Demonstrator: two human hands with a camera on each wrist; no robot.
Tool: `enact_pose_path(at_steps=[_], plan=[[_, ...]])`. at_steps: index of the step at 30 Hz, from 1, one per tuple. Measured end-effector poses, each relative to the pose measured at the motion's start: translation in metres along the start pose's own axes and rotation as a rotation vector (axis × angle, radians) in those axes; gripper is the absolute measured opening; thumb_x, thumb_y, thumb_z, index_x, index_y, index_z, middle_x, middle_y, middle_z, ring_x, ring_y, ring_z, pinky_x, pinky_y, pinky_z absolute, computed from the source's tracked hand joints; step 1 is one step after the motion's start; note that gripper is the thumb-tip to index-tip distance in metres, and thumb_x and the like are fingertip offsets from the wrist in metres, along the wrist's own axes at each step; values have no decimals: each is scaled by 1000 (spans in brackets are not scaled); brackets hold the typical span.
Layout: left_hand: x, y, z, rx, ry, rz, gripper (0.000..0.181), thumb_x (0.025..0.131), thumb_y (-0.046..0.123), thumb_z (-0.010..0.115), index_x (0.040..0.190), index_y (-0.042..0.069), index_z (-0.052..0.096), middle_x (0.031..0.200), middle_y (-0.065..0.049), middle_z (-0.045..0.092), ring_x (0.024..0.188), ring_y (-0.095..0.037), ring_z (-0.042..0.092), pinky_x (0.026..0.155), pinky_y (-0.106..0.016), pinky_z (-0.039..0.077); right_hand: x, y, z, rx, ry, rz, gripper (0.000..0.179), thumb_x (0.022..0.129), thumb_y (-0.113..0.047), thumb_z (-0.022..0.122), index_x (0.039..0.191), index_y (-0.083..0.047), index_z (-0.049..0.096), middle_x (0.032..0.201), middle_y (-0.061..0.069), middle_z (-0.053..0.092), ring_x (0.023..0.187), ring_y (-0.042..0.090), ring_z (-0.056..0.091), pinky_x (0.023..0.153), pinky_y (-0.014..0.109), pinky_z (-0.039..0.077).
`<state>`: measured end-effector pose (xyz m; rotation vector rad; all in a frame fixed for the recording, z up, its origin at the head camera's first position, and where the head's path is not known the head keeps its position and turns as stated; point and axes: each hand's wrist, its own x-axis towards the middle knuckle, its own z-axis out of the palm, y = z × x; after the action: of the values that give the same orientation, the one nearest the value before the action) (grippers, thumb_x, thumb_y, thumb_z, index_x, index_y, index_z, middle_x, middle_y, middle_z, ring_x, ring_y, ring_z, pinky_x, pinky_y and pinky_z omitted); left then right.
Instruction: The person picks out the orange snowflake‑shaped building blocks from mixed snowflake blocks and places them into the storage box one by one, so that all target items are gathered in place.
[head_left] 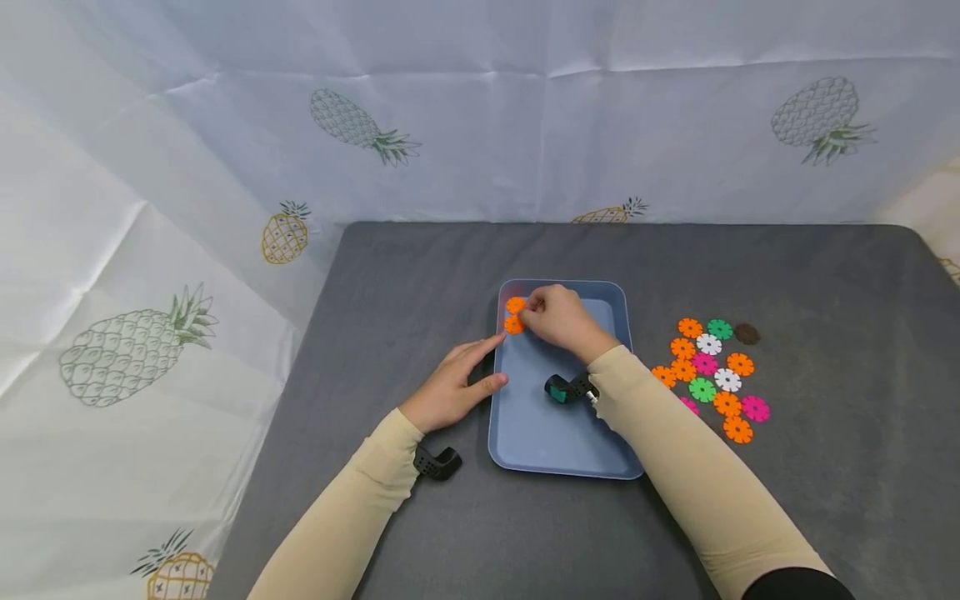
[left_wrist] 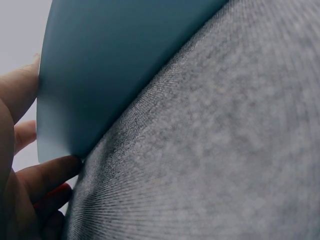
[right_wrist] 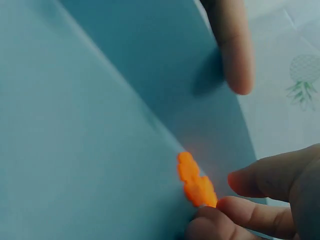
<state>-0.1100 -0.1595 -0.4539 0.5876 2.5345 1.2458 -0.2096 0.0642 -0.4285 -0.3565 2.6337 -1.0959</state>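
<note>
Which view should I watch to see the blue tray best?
The head view: it shows most of the blue tray, though the right arm covers part. The left wrist view shows only its outer wall, and the right wrist view only part of its floor and inner wall.

Two notched orange discs sit far left in the blue tray.

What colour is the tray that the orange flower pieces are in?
The tray is light blue, and it shows best in the head view.
</note>
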Motion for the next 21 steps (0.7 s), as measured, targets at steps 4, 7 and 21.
enact_pose_path(at_steps=[4, 7, 21], plan=[[2, 0, 1, 1, 2, 11, 69, 106, 41, 63, 167, 23, 34, 167, -4, 40, 154, -31, 33, 122, -57, 32, -1, -2, -6, -13, -14, -6, 18, 99, -19, 64, 94, -4, 73, 71, 5, 64, 61, 18, 55, 60, 32, 45], [3, 0, 1, 4, -1, 6, 69, 106, 41, 63, 167, 23, 34, 167, -3, 40, 154, -31, 32, 122, -56, 31, -4, -3, -11, -24, -26, 9, 19, 99, -19, 63, 101, -4, 74, 78, 6, 67, 65, 19, 57, 62, 33, 46], [1, 1, 0, 18, -6, -2, 69, 106, 38, 65, 166, 22, 35, 167, -5, 40, 154, -33, 32, 122, -57, 31, -34, -9, -37, -32, -113, 2, 25, 102, -29, 65, 110, -7, 74, 91, 8, 68, 73, 23, 60, 66, 36, 49]])
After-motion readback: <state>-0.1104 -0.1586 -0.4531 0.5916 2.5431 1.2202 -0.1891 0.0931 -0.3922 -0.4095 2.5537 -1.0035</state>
